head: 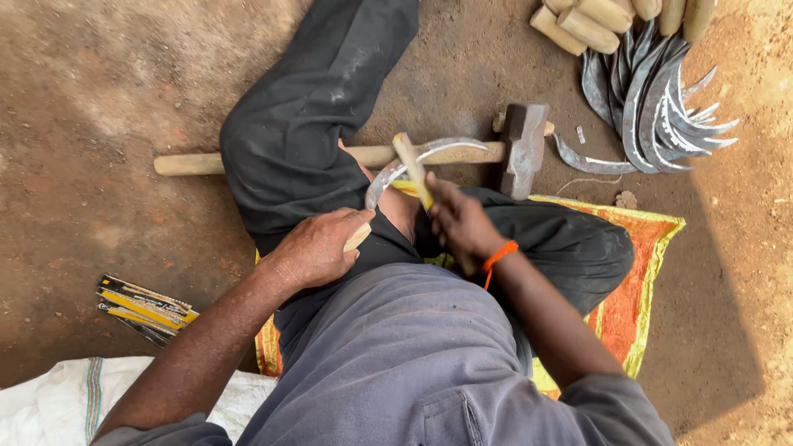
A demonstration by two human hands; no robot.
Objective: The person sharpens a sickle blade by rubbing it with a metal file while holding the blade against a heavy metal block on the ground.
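Head view: left hand [318,248] grip clamped on sickle [413,161] handle, bracing it over the knee; right hand [461,221] grip pinches a stick [411,169] across the blade.

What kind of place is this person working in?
Probably an outdoor blacksmith's or tool-sharpening spot: bare dirt ground, a pile of finished sickles and a sledgehammer lying beside the sickle blade being worked.

Soft daylight, mostly open shade. Sunlit dirt ground [743,248] glows brighter from two to five o'clock, edged by a shadow line. Focus is sharp centrally; slight wide-angle stretching at the borders.
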